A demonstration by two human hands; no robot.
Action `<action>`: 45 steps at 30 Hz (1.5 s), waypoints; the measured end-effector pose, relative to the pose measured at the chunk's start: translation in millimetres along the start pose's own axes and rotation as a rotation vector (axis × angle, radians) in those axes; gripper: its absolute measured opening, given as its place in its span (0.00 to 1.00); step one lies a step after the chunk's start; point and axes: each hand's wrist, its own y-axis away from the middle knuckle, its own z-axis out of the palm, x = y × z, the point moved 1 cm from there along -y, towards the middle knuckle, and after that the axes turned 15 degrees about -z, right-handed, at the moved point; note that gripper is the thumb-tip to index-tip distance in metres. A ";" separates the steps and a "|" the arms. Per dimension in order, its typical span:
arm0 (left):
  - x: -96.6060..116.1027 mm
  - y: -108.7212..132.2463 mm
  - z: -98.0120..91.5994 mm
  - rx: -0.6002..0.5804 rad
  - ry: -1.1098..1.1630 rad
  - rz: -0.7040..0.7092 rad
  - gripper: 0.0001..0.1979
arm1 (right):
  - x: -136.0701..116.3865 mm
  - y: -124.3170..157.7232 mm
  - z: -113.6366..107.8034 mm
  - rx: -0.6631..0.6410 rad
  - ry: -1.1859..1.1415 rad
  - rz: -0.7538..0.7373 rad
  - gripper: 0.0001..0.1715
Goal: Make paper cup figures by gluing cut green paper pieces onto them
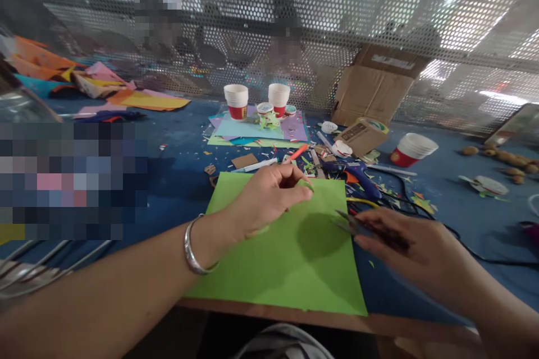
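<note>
The left hand (269, 196) pinches a green scrap (306, 184), probably to steady it; the right hand (406, 241) grips scissors (352, 224) nearby.

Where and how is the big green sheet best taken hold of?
Probably grip the green sheet midway along its near edge, pinching from the wearer's side, thumb on top. It lies flat, and that edge runs along the brown table rim, where it should lift easily. The left hand is over the far part; the right hand holds scissors at the right edge.
</note>
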 end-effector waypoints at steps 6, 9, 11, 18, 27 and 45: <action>-2.0 -0.5 -0.9 -0.081 0.031 -0.014 0.06 | 20.2 48.0 -15.2 -0.118 0.240 -0.055 0.17; -3.2 -0.3 -0.4 -0.103 0.033 -0.020 0.07 | 24.1 53.0 -19.3 -0.087 0.343 -0.121 0.14; -3.5 -0.2 -0.1 -0.106 0.037 -0.015 0.08 | 24.1 52.2 -21.2 -0.102 0.385 -0.156 0.15; -3.3 -0.4 1.9 -0.070 -0.066 0.017 0.08 | -0.7 13.4 -32.5 -0.038 0.376 -0.248 0.14; -8.8 -1.3 3.6 -0.021 -0.262 0.124 0.07 | -35.0 -80.1 7.2 0.021 0.029 -0.350 0.11; -2.9 4.4 7.5 -0.005 -0.344 0.095 0.06 | -23.5 -71.2 18.9 0.046 -0.113 -0.275 0.07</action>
